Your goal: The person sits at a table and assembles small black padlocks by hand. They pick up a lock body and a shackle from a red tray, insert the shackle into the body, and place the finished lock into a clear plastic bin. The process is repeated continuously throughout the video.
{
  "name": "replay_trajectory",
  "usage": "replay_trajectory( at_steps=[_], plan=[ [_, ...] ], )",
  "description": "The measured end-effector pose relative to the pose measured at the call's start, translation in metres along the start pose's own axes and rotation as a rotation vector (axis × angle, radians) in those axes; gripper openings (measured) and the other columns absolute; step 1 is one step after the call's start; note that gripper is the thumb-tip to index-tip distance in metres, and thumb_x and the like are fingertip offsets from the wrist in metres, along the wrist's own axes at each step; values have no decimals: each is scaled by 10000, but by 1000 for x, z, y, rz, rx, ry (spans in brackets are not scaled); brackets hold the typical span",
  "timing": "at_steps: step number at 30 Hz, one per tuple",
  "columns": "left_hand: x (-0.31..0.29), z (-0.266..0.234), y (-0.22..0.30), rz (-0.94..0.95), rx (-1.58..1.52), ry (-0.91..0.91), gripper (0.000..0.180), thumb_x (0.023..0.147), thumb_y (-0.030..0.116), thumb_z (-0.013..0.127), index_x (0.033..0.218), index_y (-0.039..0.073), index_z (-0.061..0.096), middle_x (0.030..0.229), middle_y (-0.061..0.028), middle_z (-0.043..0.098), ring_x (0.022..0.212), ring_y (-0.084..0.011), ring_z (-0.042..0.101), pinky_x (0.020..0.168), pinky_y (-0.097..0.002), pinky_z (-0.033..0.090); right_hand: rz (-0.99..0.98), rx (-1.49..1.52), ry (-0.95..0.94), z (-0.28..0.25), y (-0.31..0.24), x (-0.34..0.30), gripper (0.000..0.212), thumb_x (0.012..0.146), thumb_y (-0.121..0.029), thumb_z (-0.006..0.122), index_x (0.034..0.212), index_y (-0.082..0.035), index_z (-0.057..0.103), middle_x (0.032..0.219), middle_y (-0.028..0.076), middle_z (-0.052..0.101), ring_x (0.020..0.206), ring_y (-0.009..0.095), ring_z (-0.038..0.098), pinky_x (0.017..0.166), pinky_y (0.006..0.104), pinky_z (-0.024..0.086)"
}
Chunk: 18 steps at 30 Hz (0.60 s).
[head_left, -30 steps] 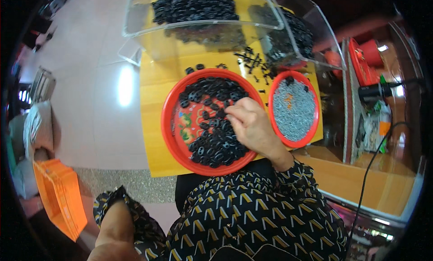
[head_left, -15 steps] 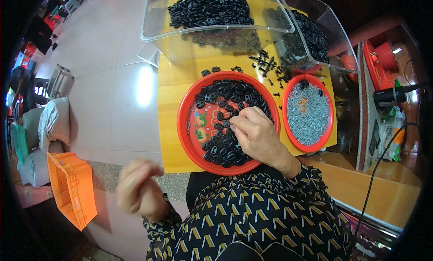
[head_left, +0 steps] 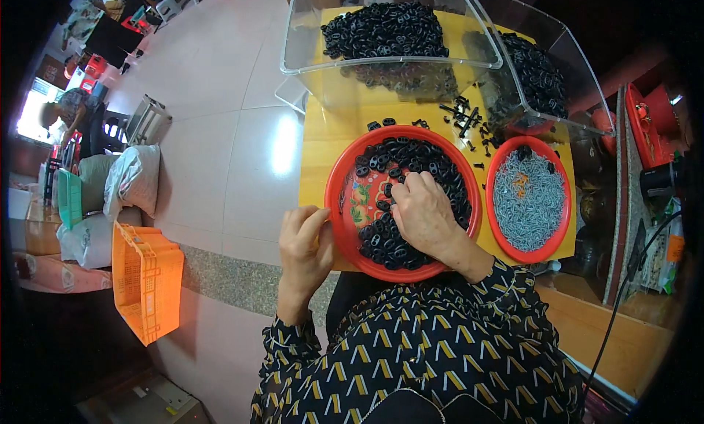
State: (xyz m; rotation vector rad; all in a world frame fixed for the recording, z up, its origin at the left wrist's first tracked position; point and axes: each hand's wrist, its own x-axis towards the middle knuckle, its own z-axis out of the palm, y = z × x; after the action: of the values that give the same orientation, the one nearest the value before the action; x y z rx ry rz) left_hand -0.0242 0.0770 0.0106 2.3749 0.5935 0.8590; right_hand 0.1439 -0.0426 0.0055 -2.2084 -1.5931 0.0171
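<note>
A round red tray (head_left: 339, 233) with a flowered bottom holds many small black oval pieces (head_left: 400, 253) with two holes each. Over its middle, my right hand (head_left: 427, 217) is closed, its thumb and fingertips pinched down among the pieces. Whatever those fingertips hold is hidden by the hand. My left hand (head_left: 303, 242) is raised beside the tray's left rim, thumb and fingers drawn together. I cannot make out anything between them. To the right, an oval red tray (head_left: 566, 229) is filled with silver screws (head_left: 529, 210), with a few orange bits among them.
Two clear plastic bins (head_left: 392, 63) (head_left: 539, 108) of black pieces stand at the table's back. Black bolts (head_left: 463, 117) lie loose on the yellow table (head_left: 317, 160). An orange crate (head_left: 150, 281) and stuffed sacks (head_left: 134, 182) are on the left. Farther left sits another person (head_left: 77, 112).
My left hand has come from the left, away from the tray, to its left rim. My right hand stays over the black pieces. The whole view has shifted, with the scene now farther right.
</note>
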Motion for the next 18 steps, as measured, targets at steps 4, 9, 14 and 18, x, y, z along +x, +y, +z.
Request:
replay_trajectory(
  at_steps=[4, 9, 14, 18],
  plan=[
    [18, 17, -2, 162, 155, -50, 177, 642, -21, 591, 813, 23, 587, 802, -100, 538, 735, -273, 488, 637, -358, 395, 9, 31, 16, -1, 1, -1, 117, 705, -59, 531, 800, 4, 557, 796, 149, 492, 780, 292, 491, 668, 375, 437],
    [49, 38, -8, 301, 442, -229, 107, 622, 128, 594, 707, 61, 600, 780, -72, 503, 776, -246, 457, 673, -353, 354, -1, 0, 31, 2, 4, -3, 130, 697, -74, 573, 804, -1, 565, 793, 138, 487, 782, 283, 488, 681, 366, 431],
    [62, 48, -6, 411, 722, -392, 117, 611, 194, 579, 653, 93, 619, 786, -58, 500, 826, -224, 456, 699, -341, 339, -46, -142, -32, 1, 0, -1, 137, 682, -97, 555, 775, -10, 606, 820, 128, 533, 827, 260, 506, 696, 337, 430],
    [70, 49, 2, 474, 692, -522, 128, 673, 188, 533, 655, 75, 590, 775, -70, 487, 787, -227, 457, 663, -344, 345, -166, -267, -15, 5, -5, -1, 145, 655, -103, 558, 732, -5, 632, 808, 121, 553, 825, 268, 505, 709, 361, 411]
  ],
)
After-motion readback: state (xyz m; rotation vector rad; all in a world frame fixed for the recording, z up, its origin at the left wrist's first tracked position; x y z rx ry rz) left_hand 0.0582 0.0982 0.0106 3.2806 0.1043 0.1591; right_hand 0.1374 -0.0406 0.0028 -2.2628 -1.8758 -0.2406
